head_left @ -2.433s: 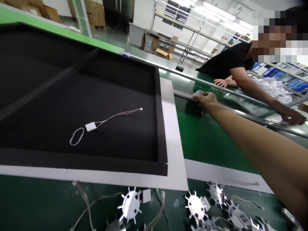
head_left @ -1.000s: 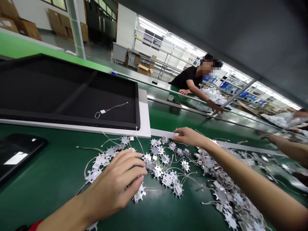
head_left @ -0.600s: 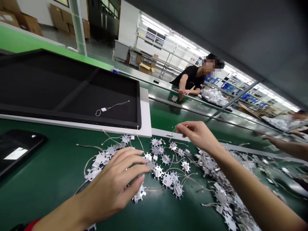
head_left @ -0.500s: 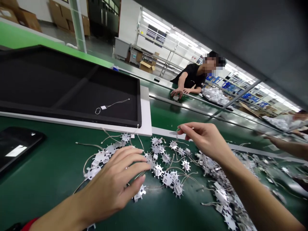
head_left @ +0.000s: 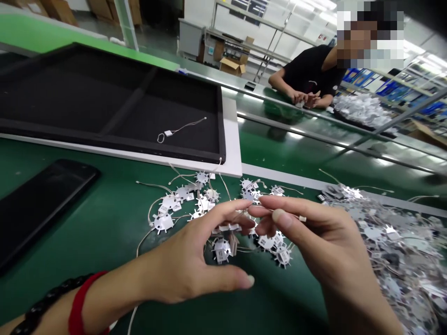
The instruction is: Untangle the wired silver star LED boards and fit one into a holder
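My right hand (head_left: 314,232) pinches a thin wire lead between thumb and fingers; its small white connector (head_left: 302,218) sticks out past the thumb. Facing it, my left hand (head_left: 199,256) is open, thumb wide of the curved fingers, and its fingertips come close to those of the right. Just under the left fingers is a white part seen edge-on (head_left: 226,228) with a square piece hanging from it; whether the fingers touch it, I cannot tell. Below and behind the hands lie several silvery gear-shaped pieces (head_left: 222,251) with wires and square tabs.
A large heap of similar wired pieces (head_left: 387,246) covers the right side of the green table (head_left: 115,288). A black framed panel (head_left: 181,100) on white foam (head_left: 232,135) bears one wired tab. A black phone (head_left: 45,204) lies at left. A co-worker (head_left: 310,74) sits across the line.
My right hand has come left and nearer with the wire lead. My left hand has lifted from the loose pieces and turned, thumb apart. The view has shifted; the co-worker's hands have come together.
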`<state>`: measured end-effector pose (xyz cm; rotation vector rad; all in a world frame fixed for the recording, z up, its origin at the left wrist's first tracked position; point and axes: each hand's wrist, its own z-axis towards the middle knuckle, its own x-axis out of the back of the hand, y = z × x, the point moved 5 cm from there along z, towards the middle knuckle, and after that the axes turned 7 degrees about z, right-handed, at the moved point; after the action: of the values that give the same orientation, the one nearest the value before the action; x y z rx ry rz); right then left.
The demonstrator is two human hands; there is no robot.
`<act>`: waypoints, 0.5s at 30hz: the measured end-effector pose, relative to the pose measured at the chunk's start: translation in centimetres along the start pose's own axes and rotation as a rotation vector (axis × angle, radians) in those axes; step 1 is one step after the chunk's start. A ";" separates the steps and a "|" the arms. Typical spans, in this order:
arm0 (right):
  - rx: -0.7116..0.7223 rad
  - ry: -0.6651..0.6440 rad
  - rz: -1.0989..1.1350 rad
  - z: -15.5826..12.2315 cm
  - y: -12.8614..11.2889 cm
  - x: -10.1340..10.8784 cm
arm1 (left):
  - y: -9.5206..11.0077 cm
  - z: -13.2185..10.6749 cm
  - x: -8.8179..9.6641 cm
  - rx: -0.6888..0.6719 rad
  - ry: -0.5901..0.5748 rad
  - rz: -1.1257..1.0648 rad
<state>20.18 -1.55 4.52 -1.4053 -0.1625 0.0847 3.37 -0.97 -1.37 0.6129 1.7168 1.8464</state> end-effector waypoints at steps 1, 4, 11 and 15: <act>-0.002 0.011 0.023 0.1 0.5 0.1 | 0.0 0.1 0.0 0.029 0.007 -0.036; -0.002 0.079 -0.001 0.1 1.7 1.0 | 0.1 0.3 0.0 0.124 -0.030 -0.167; 0.021 0.229 -0.228 -0.3 2.5 2.4 | -0.6 0.6 0.5 0.304 -0.073 -0.382; 0.092 0.298 -0.363 -0.3 2.2 2.4 | -0.9 1.0 0.6 0.260 -0.068 -0.430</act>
<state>22.68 -1.15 2.43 -1.2607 -0.1609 -0.4114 3.68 0.19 -2.21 0.3601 1.8833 1.3062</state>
